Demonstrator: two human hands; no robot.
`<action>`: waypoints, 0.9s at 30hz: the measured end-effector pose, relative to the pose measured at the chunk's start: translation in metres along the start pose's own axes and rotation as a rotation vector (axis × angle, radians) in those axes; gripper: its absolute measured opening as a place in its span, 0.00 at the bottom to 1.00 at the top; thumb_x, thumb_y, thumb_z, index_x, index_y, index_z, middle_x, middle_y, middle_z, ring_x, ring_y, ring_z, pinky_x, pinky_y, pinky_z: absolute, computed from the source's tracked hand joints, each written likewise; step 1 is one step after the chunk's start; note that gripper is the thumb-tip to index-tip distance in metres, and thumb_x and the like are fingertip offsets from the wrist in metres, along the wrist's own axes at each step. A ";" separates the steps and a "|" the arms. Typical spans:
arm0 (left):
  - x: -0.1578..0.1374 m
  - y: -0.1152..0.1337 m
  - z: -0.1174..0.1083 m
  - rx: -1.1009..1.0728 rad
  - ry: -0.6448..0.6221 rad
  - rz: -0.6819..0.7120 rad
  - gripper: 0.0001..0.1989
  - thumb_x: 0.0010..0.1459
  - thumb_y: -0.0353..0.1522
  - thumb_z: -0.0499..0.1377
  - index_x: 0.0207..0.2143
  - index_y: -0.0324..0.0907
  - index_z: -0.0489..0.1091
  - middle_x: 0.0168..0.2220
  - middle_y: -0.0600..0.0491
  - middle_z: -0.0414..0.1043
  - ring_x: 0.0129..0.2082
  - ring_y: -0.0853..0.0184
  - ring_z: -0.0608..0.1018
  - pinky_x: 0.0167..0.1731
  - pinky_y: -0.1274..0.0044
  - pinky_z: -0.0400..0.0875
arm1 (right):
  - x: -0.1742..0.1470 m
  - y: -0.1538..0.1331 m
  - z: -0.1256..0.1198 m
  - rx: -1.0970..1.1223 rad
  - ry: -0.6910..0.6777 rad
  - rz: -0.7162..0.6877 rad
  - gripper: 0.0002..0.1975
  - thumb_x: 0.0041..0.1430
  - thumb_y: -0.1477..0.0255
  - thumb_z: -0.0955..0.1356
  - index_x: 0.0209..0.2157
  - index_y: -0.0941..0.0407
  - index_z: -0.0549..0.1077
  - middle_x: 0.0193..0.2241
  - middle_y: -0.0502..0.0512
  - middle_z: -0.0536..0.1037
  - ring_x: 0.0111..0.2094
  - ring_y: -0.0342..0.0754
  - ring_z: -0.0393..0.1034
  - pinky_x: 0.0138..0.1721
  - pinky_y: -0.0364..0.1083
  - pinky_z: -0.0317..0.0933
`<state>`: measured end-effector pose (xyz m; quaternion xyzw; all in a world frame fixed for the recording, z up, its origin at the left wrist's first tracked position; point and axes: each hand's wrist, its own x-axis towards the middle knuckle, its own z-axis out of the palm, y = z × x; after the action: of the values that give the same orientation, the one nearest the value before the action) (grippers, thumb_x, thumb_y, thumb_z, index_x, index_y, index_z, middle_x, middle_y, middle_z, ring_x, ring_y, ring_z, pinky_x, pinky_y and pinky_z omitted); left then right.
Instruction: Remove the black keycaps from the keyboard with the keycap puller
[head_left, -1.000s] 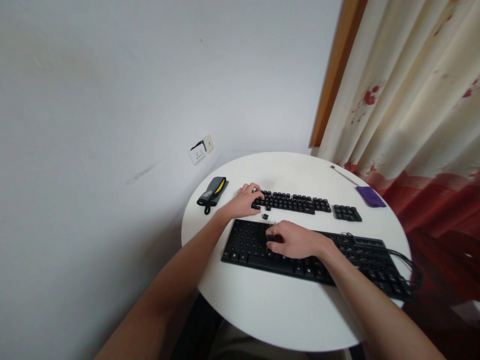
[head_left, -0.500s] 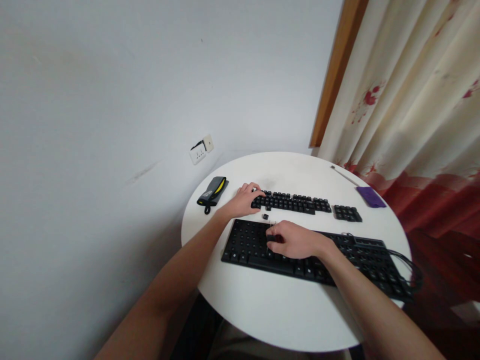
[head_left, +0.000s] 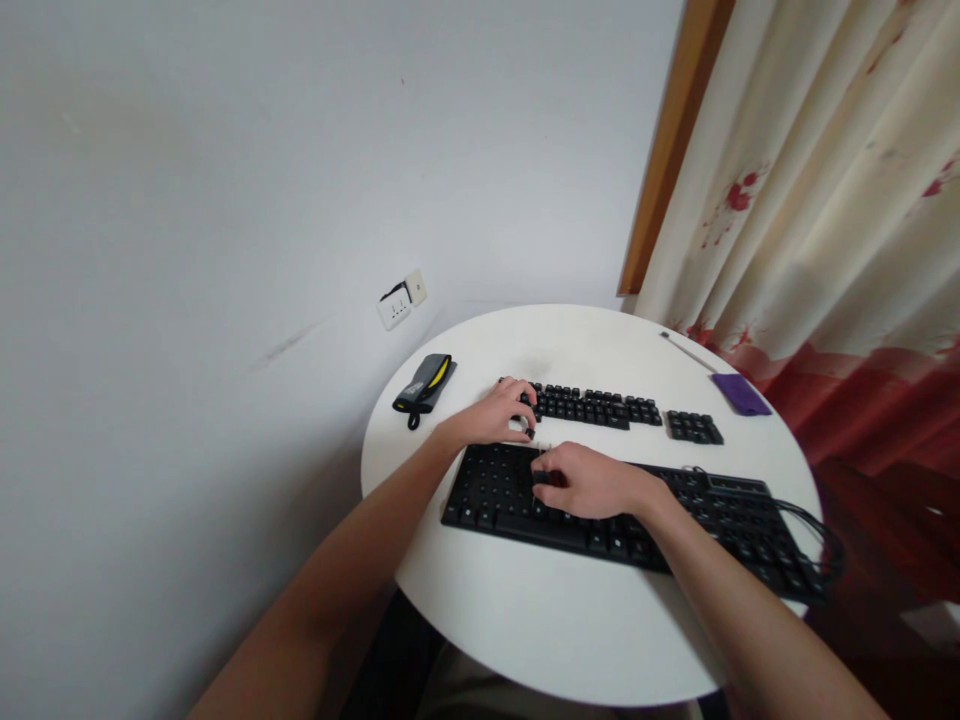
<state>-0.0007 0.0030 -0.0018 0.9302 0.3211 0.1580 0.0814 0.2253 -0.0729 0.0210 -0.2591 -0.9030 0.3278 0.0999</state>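
My left hand is over the left end of the rows of loose black keycaps. Its thumb and index finger are curved apart, with the thumb tip beside a single keycap on the table. My right hand is closed above the left half of a black keyboard. It grips a small tool with thin wires that looks like a keycap puller, mostly hidden by the fingers. Keycaps are off in the keyboard's upper left area, while several remain on its lower row.
The round white table stands against a wall. A grey pouch with a yellow patch lies at the left. Beyond a separate keycap block lie a purple cloth and a thin brush. The keyboard cable loops over the right edge.
My left hand has moved right and toward me, from the keycap rows' left end to the single keycap. My right hand stays almost in place.
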 end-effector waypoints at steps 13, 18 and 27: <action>-0.001 -0.009 0.002 0.093 0.046 -0.058 0.08 0.53 0.38 0.67 0.35 0.48 0.79 0.47 0.50 0.65 0.50 0.57 0.65 0.54 0.65 0.61 | 0.000 -0.001 -0.001 0.001 -0.002 0.000 0.11 0.57 0.75 0.64 0.22 0.56 0.61 0.18 0.44 0.61 0.21 0.39 0.52 0.24 0.42 0.44; 0.001 -0.006 0.003 0.105 0.081 -0.094 0.11 0.51 0.37 0.68 0.38 0.46 0.76 0.47 0.50 0.64 0.49 0.57 0.65 0.53 0.65 0.62 | 0.000 -0.001 0.000 -0.001 0.002 0.002 0.11 0.57 0.76 0.64 0.22 0.56 0.60 0.17 0.43 0.59 0.21 0.39 0.52 0.24 0.42 0.44; 0.001 -0.006 0.006 0.113 0.121 -0.130 0.14 0.50 0.33 0.67 0.41 0.47 0.74 0.49 0.50 0.64 0.50 0.57 0.65 0.54 0.63 0.62 | 0.000 -0.001 0.000 0.008 0.008 0.011 0.11 0.57 0.75 0.65 0.22 0.57 0.61 0.18 0.43 0.61 0.21 0.39 0.52 0.25 0.42 0.44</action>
<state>-0.0013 0.0085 -0.0083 0.8993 0.3935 0.1899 0.0192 0.2254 -0.0734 0.0213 -0.2650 -0.8998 0.3311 0.1027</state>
